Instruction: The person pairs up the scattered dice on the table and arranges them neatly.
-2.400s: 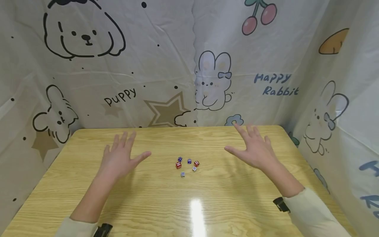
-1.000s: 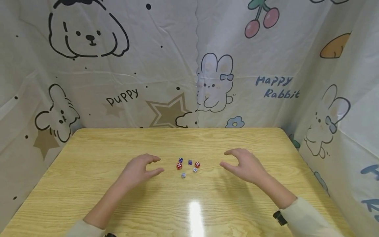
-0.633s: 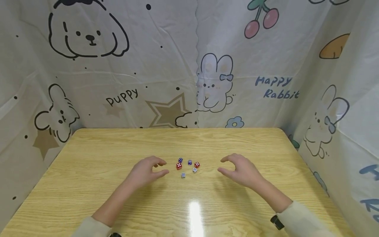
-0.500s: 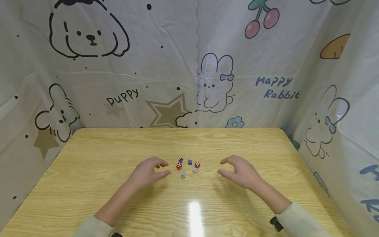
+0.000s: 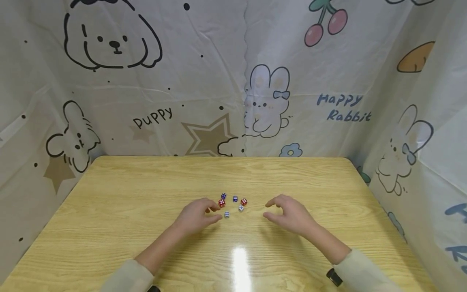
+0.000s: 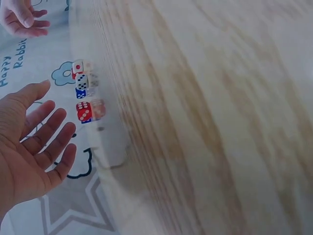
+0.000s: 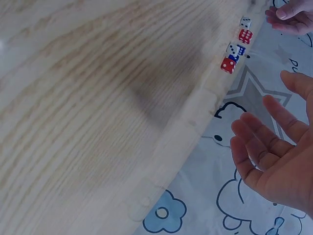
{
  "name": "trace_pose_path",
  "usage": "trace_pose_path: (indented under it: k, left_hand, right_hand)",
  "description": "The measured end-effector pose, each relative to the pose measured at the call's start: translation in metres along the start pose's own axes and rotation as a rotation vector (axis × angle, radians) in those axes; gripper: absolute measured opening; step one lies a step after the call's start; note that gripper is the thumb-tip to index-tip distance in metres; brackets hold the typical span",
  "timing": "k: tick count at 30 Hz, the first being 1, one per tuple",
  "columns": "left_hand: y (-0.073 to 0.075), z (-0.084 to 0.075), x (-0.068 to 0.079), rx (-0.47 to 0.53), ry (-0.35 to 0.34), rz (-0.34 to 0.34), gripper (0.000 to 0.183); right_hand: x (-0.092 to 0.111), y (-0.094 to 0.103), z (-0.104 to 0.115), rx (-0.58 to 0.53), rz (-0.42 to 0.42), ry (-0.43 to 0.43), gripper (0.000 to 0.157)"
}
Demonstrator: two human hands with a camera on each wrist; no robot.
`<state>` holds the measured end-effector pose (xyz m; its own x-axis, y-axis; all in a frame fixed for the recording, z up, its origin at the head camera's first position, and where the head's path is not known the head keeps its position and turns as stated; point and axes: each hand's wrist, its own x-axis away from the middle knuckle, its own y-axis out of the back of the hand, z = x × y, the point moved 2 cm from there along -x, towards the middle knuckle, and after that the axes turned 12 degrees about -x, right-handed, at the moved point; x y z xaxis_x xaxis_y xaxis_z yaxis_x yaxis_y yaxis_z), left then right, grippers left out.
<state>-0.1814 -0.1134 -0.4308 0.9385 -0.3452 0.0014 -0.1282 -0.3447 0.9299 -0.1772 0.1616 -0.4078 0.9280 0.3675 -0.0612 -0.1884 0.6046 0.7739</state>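
Observation:
Several small dice lie loosely grouped on the wooden table: a left red die, a right red die, two blue dice, one the left blue die and the other the right blue die, and two white dice, the front white die and the right white die. My left hand hovers just left of them, fingertips beside the left red die, fingers loosely bent. To their right my right hand hovers farther off, thumb and fingers apart. Both hands hold nothing.
A printed curtain with cartoon animals hangs behind the table's far edge and along both sides. Dark straps show at the sleeves, such as the right wrist band. A light reflection lies on the tabletop near the front.
Both hands came down from wide apart with spread fingers and moved inward toward the dice. The left hand closed in more than the right. The dice stayed in place.

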Motion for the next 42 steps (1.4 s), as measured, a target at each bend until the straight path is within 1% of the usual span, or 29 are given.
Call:
trace_pose_path:
  k: [6, 8, 12, 15, 19, 24, 35, 42]
  left_hand:
    - [-0.004, -0.001, -0.004, 0.072, 0.037, 0.004, 0.026]
    - [-0.006, -0.003, -0.005, 0.095, 0.037, 0.013, 0.026]
    - [-0.011, -0.005, -0.009, 0.107, 0.026, 0.027, 0.026]
    - [-0.014, -0.006, -0.011, 0.099, 0.024, 0.036, 0.025]
    - [-0.019, -0.006, -0.015, 0.077, 0.018, 0.047, 0.022]
    - [-0.023, -0.006, -0.017, 0.068, 0.025, 0.044, 0.022]
    - [-0.029, -0.004, -0.02, 0.047, 0.008, 0.04, 0.019]
    - [-0.029, -0.006, -0.02, 0.032, 0.01, 0.045, 0.015]
  right_hand:
    - [-0.002, -0.009, 0.003, -0.01, 0.002, 0.012, 0.027]
    - [-0.002, -0.012, 0.004, -0.014, 0.005, 0.011, 0.026]
    - [-0.003, -0.018, 0.004, -0.012, 0.012, 0.003, 0.026]
    - [-0.003, -0.02, 0.003, -0.019, 0.011, 0.003, 0.026]
    - [-0.004, -0.023, 0.001, -0.03, 0.019, 0.023, 0.025]
    - [-0.004, -0.029, 0.0, -0.027, 0.03, 0.041, 0.024]
    - [-0.007, -0.038, 0.002, -0.078, 0.039, 0.034, 0.022]
    - [-0.007, -0.042, 0.002, -0.075, 0.039, 0.024, 0.019]
